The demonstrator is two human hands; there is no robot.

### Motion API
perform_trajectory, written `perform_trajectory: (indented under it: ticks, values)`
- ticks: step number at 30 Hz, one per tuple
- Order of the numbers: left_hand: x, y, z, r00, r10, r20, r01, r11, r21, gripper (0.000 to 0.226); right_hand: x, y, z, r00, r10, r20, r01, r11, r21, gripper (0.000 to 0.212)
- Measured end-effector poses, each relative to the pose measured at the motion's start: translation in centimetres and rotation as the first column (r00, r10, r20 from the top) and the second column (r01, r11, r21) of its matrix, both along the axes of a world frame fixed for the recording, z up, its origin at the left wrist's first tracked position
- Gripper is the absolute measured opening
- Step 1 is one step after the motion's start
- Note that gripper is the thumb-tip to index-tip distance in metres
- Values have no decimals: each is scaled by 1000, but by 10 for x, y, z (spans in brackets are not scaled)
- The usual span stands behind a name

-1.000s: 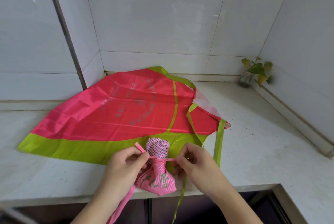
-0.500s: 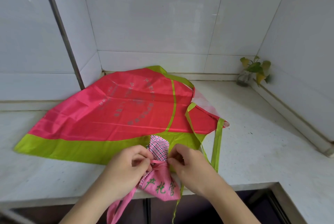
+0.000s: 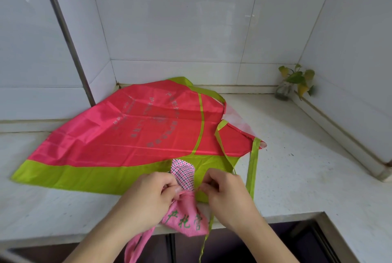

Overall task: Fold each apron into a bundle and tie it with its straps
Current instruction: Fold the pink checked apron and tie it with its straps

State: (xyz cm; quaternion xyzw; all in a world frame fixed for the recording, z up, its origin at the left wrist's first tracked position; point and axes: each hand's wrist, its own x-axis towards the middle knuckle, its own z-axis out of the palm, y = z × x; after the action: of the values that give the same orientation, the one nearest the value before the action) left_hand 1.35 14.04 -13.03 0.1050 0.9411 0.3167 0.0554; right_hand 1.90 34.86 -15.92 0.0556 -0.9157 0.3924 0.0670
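A white speckled desk (image 3: 297, 169) fills a tiled corner, seen from above by the person working at it. On the left, bare desk surface runs from the near edge to the wall, where a dark metal strip (image 3: 65, 36) rises up the tiles. A large red apron (image 3: 137, 133) with a lime-green border lies spread flat across the left and middle, reaching almost to the far wall; its green straps (image 3: 252, 165) trail toward the near edge, one hanging over it.

At the near edge, in the middle, sits a small pink bundle (image 3: 184, 218) with green lettering and a checked top, overlapping the red apron's green border. The left hand (image 3: 148, 197) pinches a pink strap (image 3: 135, 245) at the bundle's neck; its loose end dangles below the desk. The right hand (image 3: 229, 197) pinches at the same knot from the other side. Compared with a second ago, both hands have closed in tight against the bundle, and the strap stretched between them is no longer visible.

To the right lies open desk. In the far right corner, a small glass jar (image 3: 283, 91) holds a leafy green-and-yellow cutting (image 3: 299, 77).
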Motion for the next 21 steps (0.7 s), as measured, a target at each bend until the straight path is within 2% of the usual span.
perform_trajectory:
  ticks: [9,12,15,19,21]
  values:
    - [1,-7,-22,984,137,-115,-131,989,63,26,3,12,-11,986,-167,26,164,984,74,17]
    - [-2,-13,-26,994,101,37,-105,988,116,27,1,14,-11,987,-153,48,151,987,47,21]
    - [-3,-19,-20,983,1,183,-27,990,141,31,1,14,-6,992,-82,98,91,991,-97,21]
    - [0,-16,-5,944,-144,296,76,970,230,27,2,11,-2,984,-55,169,104,948,-302,23]
    - [1,-13,-2,936,-174,306,120,975,188,24,3,8,-3,979,-54,196,124,924,-361,23]
